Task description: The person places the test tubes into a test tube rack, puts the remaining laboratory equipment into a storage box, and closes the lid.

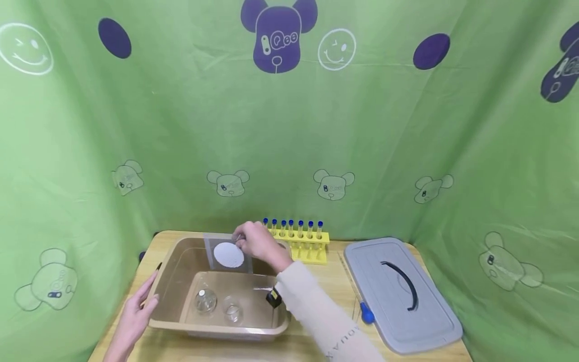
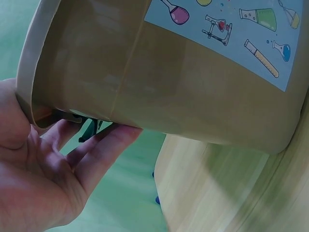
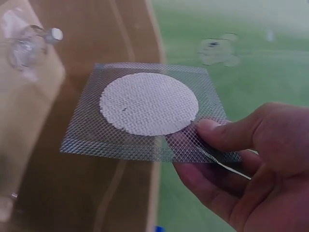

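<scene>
"How is the mesh sheet (image 3: 120,146) best handled?"
"Level and firmly, I'd judge; the right grip (image 1: 259,242) pinches just one corner, so it could twist; the left grip (image 1: 135,319) touches the tub (image 1: 217,330), fingers extended."
"And where's the sheet?"
"Above the tub's far edge; its white disc (image 3: 149,104) lies just beside the pinch."

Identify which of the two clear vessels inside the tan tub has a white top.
The round-bodied vessel on the left, nearer the left hand; the beaker-like vessel to its right shows no white top.
</scene>
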Motion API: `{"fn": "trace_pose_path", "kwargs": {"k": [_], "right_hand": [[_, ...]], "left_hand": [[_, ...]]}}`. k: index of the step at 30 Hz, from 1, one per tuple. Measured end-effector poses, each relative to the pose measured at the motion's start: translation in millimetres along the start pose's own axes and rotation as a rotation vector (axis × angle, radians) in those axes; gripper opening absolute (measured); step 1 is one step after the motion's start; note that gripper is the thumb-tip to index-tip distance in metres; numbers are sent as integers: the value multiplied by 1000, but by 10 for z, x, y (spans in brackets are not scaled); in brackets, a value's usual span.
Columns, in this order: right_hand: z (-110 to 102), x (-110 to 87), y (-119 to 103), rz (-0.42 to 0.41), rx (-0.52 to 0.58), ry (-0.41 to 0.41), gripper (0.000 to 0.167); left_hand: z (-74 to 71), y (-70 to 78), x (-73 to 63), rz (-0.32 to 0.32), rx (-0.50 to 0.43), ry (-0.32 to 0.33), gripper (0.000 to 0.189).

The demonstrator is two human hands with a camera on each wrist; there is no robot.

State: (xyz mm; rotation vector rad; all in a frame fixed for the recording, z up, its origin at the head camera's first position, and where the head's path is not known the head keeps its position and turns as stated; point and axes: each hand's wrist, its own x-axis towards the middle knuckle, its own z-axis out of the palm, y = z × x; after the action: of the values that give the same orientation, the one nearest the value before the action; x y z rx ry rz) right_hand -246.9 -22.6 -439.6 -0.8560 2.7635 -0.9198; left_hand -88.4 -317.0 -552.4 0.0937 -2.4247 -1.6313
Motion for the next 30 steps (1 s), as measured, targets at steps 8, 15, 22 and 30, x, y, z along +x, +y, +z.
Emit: {"fn": "trace_pose_path", "kwargs": {"k": [8, 15, 22, 30], "right_hand": [[414, 155, 55, 6, -46, -59, 26], [648, 192, 124, 12, -98, -74, 20], [768, 206, 171, 108, -41, -104, 19], [888, 192, 295, 196, 55, -137, 17]], "left_hand": [[-24, 17, 15, -3, -6, -12, 55], [-25, -13, 19, -14, -19, -21, 56], [-31, -16, 21, -16, -32, -32, 56], [-15, -5, 17, 5, 2, -12, 55]]}}
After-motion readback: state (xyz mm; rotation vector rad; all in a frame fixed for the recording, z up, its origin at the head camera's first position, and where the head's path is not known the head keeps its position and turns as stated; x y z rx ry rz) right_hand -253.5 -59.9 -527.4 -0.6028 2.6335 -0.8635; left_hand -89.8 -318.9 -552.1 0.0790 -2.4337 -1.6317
